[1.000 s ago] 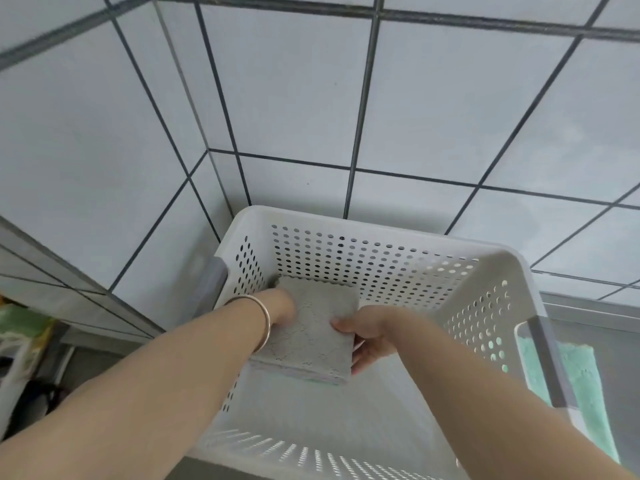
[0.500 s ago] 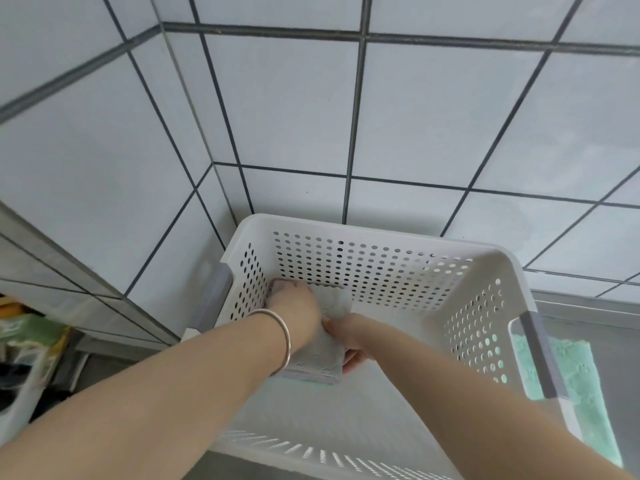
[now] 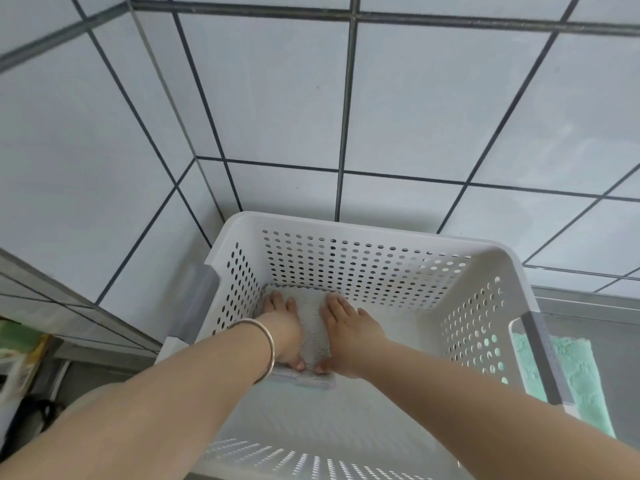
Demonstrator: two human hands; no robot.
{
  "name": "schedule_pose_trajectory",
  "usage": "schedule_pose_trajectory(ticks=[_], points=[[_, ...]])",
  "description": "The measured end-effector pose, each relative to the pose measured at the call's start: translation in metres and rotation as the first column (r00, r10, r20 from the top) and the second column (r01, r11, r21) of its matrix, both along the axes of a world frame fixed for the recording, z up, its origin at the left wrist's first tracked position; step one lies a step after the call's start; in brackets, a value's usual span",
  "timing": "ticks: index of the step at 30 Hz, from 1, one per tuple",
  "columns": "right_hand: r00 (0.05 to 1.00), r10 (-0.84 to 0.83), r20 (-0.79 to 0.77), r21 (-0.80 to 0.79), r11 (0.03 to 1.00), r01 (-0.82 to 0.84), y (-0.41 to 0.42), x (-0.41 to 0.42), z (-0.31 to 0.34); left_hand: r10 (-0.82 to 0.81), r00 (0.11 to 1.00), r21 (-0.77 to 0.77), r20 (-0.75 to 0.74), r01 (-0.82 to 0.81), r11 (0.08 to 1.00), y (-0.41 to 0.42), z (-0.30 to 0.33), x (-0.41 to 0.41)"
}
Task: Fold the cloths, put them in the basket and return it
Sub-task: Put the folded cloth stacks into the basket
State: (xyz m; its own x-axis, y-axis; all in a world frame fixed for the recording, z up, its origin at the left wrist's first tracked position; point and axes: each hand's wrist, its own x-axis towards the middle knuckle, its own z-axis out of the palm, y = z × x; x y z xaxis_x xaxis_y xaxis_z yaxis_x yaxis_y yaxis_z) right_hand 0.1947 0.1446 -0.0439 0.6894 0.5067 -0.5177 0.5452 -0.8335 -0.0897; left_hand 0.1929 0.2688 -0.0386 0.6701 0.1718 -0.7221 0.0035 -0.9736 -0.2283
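Both bare forearms reach forward and down, converging toward the far left. The left hand [image 3: 282,323] lies palm down, fingers straight, a bangle [image 3: 265,348] on its wrist. The right hand [image 3: 343,332] lies flat just beside it, fingers extended, thumbs pointing near and inward.

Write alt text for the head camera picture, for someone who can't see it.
Both hands, left and right, press a folded grey cloth flat into the far left corner of a white perforated basket standing against a tiled wall. A green cloth lies outside, to the right.
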Motion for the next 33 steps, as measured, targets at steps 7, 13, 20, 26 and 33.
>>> schedule_pose_trajectory(ticks=[7,13,20,26,33], points=[[0.999,-0.033,-0.009,-0.007,0.999,0.033,0.007,0.012,0.011,-0.03,0.999,-0.093,0.029,0.033,0.995,0.004,0.019,0.005],[0.989,-0.144,0.03,0.223,0.966,0.134,-0.044,0.001,0.1,-0.05,0.961,-0.22,0.271,0.113,0.969,-0.038,0.098,0.006],[0.798,-0.509,0.323,0.585,0.77,0.255,-0.177,-0.033,0.192,0.161,0.753,-0.568,0.638,0.318,0.759,-0.164,0.195,-0.029],[0.552,-0.831,0.062,0.661,0.449,0.601,-0.276,-0.044,0.149,0.46,0.717,-0.824,0.524,0.29,0.486,-0.287,0.162,-0.078],[0.383,-0.874,-0.299,0.33,0.282,0.901,-0.304,-0.045,0.033,0.687,0.682,-0.826,0.252,-0.219,0.52,-0.334,0.041,-0.089]])
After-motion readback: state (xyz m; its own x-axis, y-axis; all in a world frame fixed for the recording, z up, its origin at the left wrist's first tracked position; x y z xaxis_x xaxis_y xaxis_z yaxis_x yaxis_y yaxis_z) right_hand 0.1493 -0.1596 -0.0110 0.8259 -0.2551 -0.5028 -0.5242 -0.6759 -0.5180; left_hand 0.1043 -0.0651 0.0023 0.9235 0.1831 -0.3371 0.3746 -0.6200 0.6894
